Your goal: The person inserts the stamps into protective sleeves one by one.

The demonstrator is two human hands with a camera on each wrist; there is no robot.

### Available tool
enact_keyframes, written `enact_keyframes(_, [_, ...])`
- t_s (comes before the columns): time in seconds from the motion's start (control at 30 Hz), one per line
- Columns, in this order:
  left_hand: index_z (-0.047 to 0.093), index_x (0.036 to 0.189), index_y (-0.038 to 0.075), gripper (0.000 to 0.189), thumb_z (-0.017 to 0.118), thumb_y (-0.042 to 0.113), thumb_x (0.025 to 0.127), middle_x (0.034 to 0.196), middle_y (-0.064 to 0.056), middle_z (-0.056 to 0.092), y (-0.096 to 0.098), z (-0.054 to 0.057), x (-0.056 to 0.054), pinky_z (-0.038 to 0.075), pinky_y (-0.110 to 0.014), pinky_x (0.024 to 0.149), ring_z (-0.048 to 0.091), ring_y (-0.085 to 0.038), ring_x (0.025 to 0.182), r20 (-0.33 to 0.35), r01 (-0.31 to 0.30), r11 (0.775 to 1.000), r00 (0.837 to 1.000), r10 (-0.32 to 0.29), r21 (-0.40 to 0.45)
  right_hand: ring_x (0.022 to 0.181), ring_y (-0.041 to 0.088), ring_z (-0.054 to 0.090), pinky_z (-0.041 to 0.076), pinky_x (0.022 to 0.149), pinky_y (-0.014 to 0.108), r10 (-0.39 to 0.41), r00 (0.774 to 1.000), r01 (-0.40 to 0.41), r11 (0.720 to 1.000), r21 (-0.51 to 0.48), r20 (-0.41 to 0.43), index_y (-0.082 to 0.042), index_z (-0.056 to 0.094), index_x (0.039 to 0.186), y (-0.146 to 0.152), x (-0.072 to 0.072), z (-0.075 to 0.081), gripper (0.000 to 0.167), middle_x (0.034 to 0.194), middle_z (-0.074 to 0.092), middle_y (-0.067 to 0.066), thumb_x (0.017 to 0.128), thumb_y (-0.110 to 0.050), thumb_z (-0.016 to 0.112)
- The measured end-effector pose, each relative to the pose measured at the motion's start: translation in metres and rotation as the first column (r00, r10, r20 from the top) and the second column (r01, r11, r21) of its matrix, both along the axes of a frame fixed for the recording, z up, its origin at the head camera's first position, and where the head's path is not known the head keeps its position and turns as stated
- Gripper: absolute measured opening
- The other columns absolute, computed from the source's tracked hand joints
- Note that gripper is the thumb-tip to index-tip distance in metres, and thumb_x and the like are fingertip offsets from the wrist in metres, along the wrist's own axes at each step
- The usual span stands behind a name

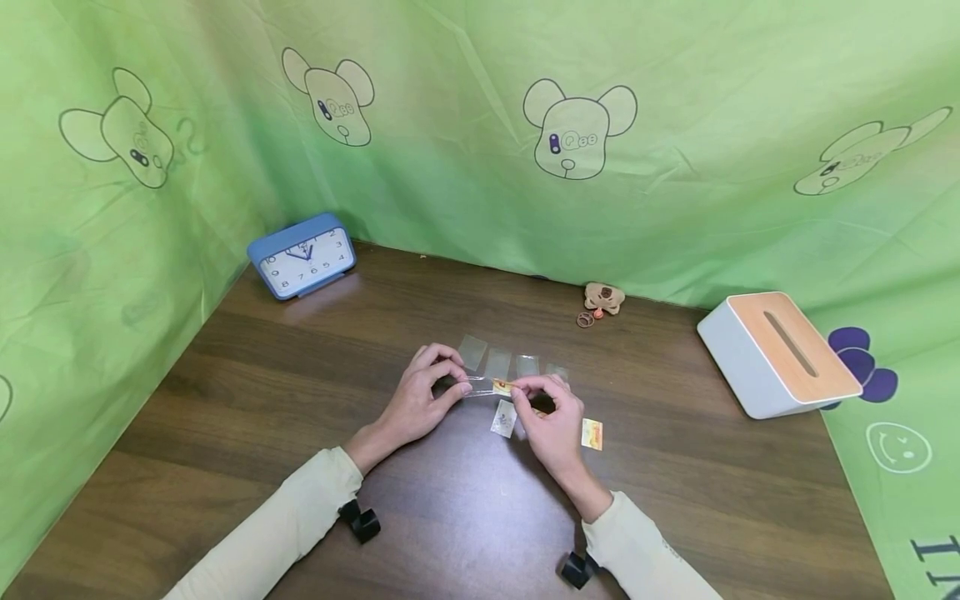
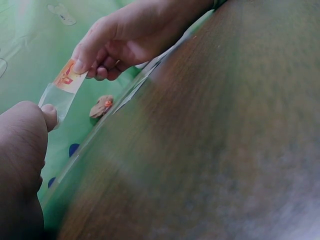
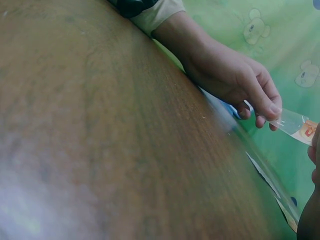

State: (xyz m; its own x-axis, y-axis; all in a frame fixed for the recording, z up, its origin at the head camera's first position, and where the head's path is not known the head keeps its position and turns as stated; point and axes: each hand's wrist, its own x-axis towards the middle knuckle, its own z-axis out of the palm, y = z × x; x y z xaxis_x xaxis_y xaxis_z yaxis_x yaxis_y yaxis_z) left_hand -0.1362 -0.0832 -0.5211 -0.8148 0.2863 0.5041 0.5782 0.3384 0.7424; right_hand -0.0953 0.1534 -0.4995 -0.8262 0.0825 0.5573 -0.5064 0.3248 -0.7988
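While the left hand (image 1: 422, 398) pinches one end of a clear pouch (image 2: 59, 102), the right hand (image 1: 553, 421) pinches a card (image 2: 69, 77) at its other end (how far inside, I cannot tell); both things are between the hands, above the table (image 1: 285, 383). More pouches (image 1: 498, 364) lie flat just beyond the hands.

I am using one left hand (image 1: 416, 402), one right hand (image 1: 553, 425), one held sleeve (image 1: 479, 386) and one held card (image 2: 69, 79). On one table (image 1: 450, 533), I am counting four flat sleeves (image 1: 498, 364), at least two loose cards (image 1: 503, 418), one clock (image 1: 307, 260), one bear keychain (image 1: 604, 297) and one tissue box (image 1: 765, 358).
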Motion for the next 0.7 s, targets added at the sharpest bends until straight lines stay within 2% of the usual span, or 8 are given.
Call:
enact_keyframes(0.23, [0.077,0.093,0.021,0.012,0.087,0.016,0.097,0.12,0.001,0.067,-0.001,0.004,0.003,0.047,-0.039,0.096,0.057,-0.022,0.112,-0.02,0.014,1.0,1.0,-0.014,0.007,0.077,0.022,0.064,0.05,0.076,0.035,-0.013,1.0,0.013,1.0,0.028,0.004,-0.003,0.081,0.09,-0.002,0.0,0.002,0.019,0.08,0.075,0.009,0.082,0.013,0.084])
enact_keyframes(0.4, [0.079,0.094,0.017,0.01,0.088,0.014,0.096,0.119,-0.002,0.067,-0.001,0.01,0.006,0.048,-0.04,0.094,0.058,-0.023,0.11,-0.02,0.022,1.0,1.0,-0.022,-0.005,0.078,0.027,0.065,0.049,0.075,0.042,-0.019,1.0,0.019,0.998,0.065,0.01,0.001,0.081,0.09,-0.005,0.0,0.002,0.018,0.083,0.078,0.013,0.082,0.017,0.084])
enact_keyframes(0.53, [0.078,0.094,0.016,0.011,0.088,0.013,0.095,0.118,-0.002,0.067,0.001,0.014,0.008,0.049,-0.042,0.095,0.059,-0.023,0.11,-0.028,0.025,1.0,0.999,-0.026,-0.016,0.08,0.023,0.066,0.049,0.076,0.041,-0.001,1.0,-0.001,0.997,0.081,0.025,-0.002,0.083,0.094,-0.005,0.0,0.003,0.021,0.087,0.08,0.012,0.082,0.016,0.085])
enact_keyframes(0.7, [0.075,0.094,0.016,0.014,0.088,0.013,0.095,0.116,-0.002,0.068,0.003,0.017,0.011,0.053,-0.043,0.096,0.061,-0.023,0.11,-0.026,0.042,0.998,0.999,-0.044,-0.052,0.08,0.018,0.066,0.048,0.077,0.036,0.027,1.0,-0.028,0.994,0.102,0.01,-0.008,0.086,0.101,-0.002,0.001,0.005,0.021,0.089,0.081,0.005,0.086,0.007,0.089])
